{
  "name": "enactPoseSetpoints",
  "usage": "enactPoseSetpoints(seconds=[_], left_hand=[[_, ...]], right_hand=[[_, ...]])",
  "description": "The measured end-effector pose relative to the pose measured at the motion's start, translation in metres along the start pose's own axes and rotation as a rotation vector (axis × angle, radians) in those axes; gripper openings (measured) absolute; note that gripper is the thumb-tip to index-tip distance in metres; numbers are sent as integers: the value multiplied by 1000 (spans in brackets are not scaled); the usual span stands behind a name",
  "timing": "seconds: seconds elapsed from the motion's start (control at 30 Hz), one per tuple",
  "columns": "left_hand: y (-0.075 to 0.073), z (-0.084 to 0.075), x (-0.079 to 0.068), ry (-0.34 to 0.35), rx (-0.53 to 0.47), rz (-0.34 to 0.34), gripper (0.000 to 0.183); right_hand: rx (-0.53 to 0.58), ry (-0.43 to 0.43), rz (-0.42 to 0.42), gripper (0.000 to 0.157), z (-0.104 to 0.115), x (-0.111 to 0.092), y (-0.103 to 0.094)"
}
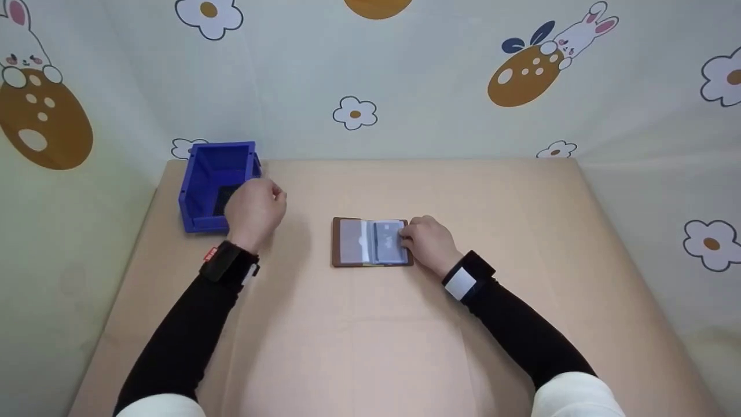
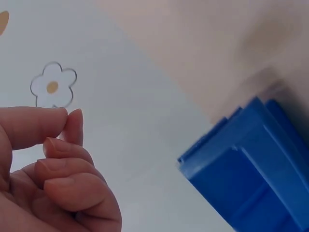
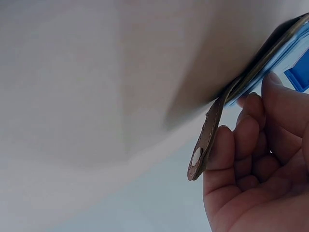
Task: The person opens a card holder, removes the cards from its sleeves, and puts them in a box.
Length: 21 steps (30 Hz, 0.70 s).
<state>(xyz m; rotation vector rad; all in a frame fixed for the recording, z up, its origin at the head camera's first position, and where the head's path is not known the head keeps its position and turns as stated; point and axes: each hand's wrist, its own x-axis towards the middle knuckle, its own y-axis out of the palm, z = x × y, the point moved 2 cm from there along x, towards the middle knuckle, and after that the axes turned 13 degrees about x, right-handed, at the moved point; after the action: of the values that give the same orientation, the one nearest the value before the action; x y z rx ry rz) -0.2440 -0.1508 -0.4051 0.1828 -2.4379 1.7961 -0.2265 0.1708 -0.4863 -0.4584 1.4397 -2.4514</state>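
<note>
A brown card holder lies open on the table, with clear plastic sleeves showing inside. At its right edge, my right hand pinches the edge of the holder and sleeves between thumb and fingers. In the right wrist view, a strap with a pale snap stud hangs by the fingers. My left hand is beside the front right corner of a blue bin, overlapping it in the head view. Its fingers are curled, thumb tip against index fingertip, and no object shows between them in the left wrist view.
A dark flat thing lies in the blue bin, partly hidden by the left hand. The beige table ends at a patterned curtain behind, with more curtain along both sides.
</note>
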Motion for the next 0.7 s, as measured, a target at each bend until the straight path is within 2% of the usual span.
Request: enactPoseSetpoints(seconds=[0.4,0.7], left_hand=[[31,-31,-14,127,18,28,14],[57,-50,-29,183,35,100,12]], right_hand=[[5,2,4,18,0,0,0],[25,-6,1,19,0,0,-1]])
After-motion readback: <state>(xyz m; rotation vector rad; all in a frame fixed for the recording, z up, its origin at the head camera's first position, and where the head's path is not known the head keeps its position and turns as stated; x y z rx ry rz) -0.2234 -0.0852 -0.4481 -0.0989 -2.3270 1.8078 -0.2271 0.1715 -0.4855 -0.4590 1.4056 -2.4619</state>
